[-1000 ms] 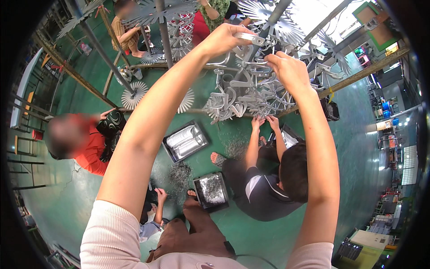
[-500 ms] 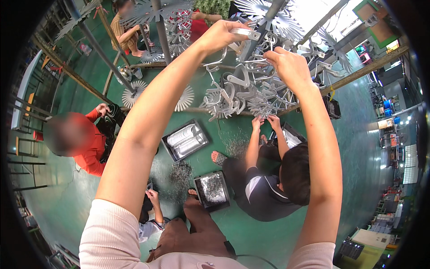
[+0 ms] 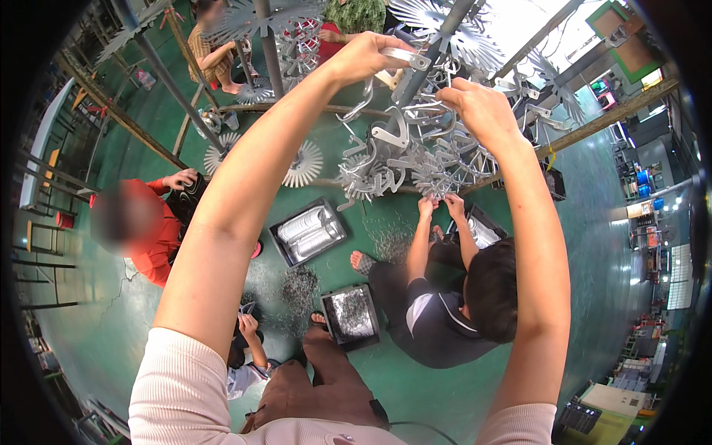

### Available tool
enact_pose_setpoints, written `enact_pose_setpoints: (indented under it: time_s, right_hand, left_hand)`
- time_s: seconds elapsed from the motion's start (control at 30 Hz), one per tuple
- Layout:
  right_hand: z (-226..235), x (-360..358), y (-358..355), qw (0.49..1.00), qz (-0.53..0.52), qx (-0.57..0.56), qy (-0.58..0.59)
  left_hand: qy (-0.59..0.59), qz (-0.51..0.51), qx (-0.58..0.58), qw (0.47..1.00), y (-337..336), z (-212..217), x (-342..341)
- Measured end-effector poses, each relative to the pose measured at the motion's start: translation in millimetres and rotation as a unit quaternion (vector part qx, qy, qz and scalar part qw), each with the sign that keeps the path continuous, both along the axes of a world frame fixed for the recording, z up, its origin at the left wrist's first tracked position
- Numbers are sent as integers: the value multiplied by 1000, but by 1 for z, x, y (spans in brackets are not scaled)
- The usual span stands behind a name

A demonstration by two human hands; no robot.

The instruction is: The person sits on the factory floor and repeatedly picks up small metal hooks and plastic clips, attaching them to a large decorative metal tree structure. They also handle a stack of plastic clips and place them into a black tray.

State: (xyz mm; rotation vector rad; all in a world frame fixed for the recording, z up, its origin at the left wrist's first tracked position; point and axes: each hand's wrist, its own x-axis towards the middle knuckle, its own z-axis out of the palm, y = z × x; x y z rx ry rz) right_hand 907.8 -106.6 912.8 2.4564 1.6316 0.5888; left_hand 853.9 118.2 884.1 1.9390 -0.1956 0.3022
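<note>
Both my arms reach up to a rack of poles carrying slotted grey discs. My left hand (image 3: 358, 59) is closed round a curved silver metal bracket (image 3: 405, 56) with holes at its end, beside a grey pole (image 3: 415, 83). To its right, my right hand (image 3: 482, 113) is bent down with its fingertips pinched together among thin wire hooks; what sits between them is too small to make out. Below and between the hands, many silver brackets (image 3: 389, 136) hang in a tangled cluster from a lower disc (image 3: 436, 182).
A co-worker in a dark shirt (image 3: 437, 326) crouches close at right, hands at the lower disc. Another in red (image 3: 152, 237) is at left. Metal trays (image 3: 276, 248) and a black bin (image 3: 326, 304) stand on the green floor among scattered wire pieces (image 3: 298, 291). A wooden rail (image 3: 615, 119) crosses at right.
My hands keep nearly the same places and grips. The person in red has shifted slightly right and a hand there has moved. The hanging brackets have swung a little.
</note>
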Motion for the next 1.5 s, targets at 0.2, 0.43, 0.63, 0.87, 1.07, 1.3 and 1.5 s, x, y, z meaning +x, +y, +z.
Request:
enact_pose_setpoints:
  time_s: [0.2, 0.43, 0.63, 0.87, 1.07, 1.3, 1.5]
  right_hand:
    - [0, 2, -3, 999, 5, 26, 29]
    - [-2, 3, -4, 1000, 2, 18, 23]
    - [-1, 2, -3, 1000, 6, 16, 22]
    - [0, 4, -3, 1000, 6, 12, 17]
    - [0, 3, -4, 1000, 3, 15, 22]
    - [2, 2, -4, 1000, 8, 12, 27]
    - [1, -4, -2, 1000, 1, 11, 14]
  left_hand:
    - [-44, 10, 21, 999, -2, -8, 12]
    - [-35, 40, -53, 997, -7, -9, 0]
    - [-48, 47, -37, 997, -8, -17, 10]
    - [-38, 64, -12, 997, -7, -31, 21]
    - [-22, 70, 7, 997, -10, -28, 25]
    - [-29, 87, 12, 996, -15, -25, 20]
    - [-99, 150, 47, 983, -23, -31, 15]
